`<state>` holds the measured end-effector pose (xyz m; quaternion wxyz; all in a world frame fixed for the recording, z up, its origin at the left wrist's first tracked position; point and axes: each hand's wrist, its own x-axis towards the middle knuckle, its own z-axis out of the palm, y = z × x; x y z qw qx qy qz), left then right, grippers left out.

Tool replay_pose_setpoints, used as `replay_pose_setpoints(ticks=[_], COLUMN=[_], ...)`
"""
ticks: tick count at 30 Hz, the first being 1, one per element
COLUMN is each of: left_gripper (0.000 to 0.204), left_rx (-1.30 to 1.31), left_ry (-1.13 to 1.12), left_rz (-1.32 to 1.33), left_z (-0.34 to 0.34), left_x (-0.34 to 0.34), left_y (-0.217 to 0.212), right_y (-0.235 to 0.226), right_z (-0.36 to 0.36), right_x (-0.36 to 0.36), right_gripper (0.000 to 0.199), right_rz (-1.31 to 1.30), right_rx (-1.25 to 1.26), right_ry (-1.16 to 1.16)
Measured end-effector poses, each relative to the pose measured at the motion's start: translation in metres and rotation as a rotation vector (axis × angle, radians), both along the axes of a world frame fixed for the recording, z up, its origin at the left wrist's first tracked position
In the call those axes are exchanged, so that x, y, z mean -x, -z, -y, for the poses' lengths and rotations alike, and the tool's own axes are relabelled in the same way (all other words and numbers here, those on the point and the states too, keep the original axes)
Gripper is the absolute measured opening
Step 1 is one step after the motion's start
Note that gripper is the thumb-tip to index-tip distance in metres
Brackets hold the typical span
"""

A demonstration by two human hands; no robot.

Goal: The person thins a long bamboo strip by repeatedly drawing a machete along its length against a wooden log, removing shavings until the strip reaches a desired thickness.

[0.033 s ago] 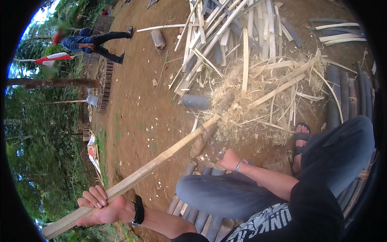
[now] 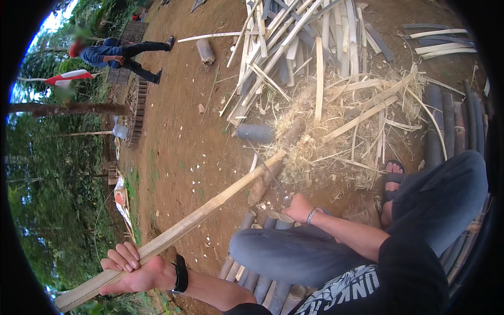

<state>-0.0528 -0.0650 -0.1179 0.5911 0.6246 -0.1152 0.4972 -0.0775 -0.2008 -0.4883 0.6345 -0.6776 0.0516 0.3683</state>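
Observation:
My left hand is wrapped round the lower end of a long, pale split-bamboo slat, which slants up and away to the right. The slat's far end lies over a short wooden log on the ground. In a closed fist beside my knee, my right hand grips a long thin-bladed knife; the fingers hide its handle. The blade crosses the slat close to its far end, and I cannot tell how deeply it bites. Curly bamboo shavings are heaped just beyond.
Split bamboo strips pile up at the back, with a dark bamboo piece nearer. I sit on a bench of bamboo poles. More poles lie at right. A person stands far left, near a red-and-white flag.

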Motion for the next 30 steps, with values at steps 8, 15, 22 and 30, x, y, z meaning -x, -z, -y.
replay_pose_setpoints(ticks=[8, 15, 22, 30], left_gripper=[0.059, 0.059, 0.059, 0.059], left_rx=[-0.027, -0.064, -0.071, -0.042], left_ry=[0.071, 0.192, 0.191, 0.067], left_rz=[-0.037, -0.045, -0.055, -0.042], left_z=[-0.015, -0.012, -0.022, -0.036], left_x=[0.0, 0.003, 0.001, -0.003], left_y=[0.001, 0.001, 0.004, 0.004], right_y=[-0.065, 0.012, -0.035, 0.019], right_z=[-0.011, -0.003, -0.016, -0.03], right_x=[0.0, 0.003, 0.005, 0.004], right_gripper=[0.033, 0.036, 0.034, 0.035], right_rz=[0.268, 0.049, 0.274, 0.12], right_rx=[-0.212, -0.049, -0.232, -0.081], right_ry=[-0.101, 0.052, 0.038, 0.06])
